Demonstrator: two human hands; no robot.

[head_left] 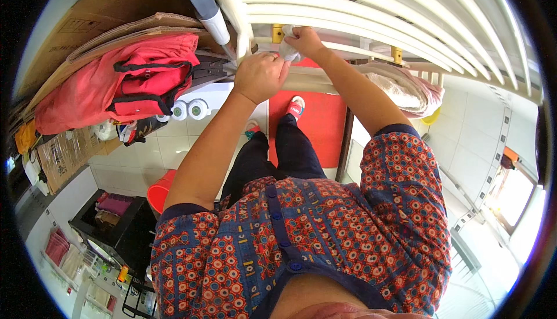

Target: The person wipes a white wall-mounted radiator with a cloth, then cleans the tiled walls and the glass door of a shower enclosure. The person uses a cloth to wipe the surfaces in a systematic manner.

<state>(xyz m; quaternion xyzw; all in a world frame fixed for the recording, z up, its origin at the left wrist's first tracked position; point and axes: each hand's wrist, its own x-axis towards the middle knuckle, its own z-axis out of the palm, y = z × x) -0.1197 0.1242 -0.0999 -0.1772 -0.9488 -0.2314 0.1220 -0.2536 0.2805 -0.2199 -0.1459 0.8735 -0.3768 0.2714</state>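
Both my hands are raised at the lower edge of a white tubular rack [325,0] with long parallel bars. My right hand [306,43] is closed on a crumpled white cloth [291,51] beside a yellow bracket [278,33]. My left hand [259,77] is curled close to the end post of the rack. Its thumb reaches up to the lower end of the cloth. Its fingertips are hidden, so what they grip does not show.
A red and black bag [151,84] lies against cardboard [139,5] at the left. Folded towels [400,91] hang at the right, by another yellow bracket [397,54]. Below are a red mat [319,127], a red bucket [161,191] and a black cabinet [130,232].
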